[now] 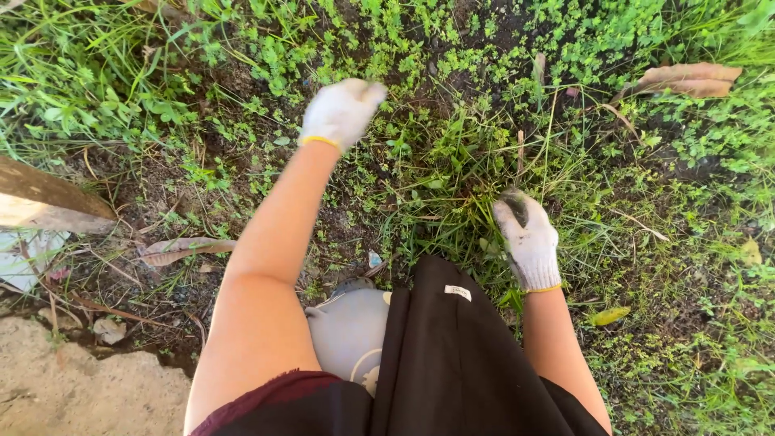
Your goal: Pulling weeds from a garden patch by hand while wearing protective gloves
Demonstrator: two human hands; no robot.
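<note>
A: Grass clump [464, 173] sits centre frame, a bit right of middle, rooted in dark soil [234, 81]. Right hand [529, 238] in a white glove is closed round the stems at the clump's lower right edge, fingertips dirty.

B: Left hand [341, 111]?

A: Upper centre, gloved, curled loosely into a fist over low clover-like weeds [299, 48]. Cannot tell if it pinches anything (looks blurred, so likely mid-swing).

B: Grip advice?

A: My judgement: take the stems low, right at the soil line, not mid-blade. Blades tear; the crown holds. Pull straight up and slow, a slight twist to free the roots.

B: Obstacles?

A: Dark apron [452, 355] hangs bottom centre, just below the right hand, pale grey boot [347, 331] beside it. Keep the cloth off the clump. Dry leaves [686, 79] upper right, another dry leaf [182, 249] at left, both well apart. Wooden plank [48, 200] at the left edge, pale stone [73, 387] lower left.
</note>
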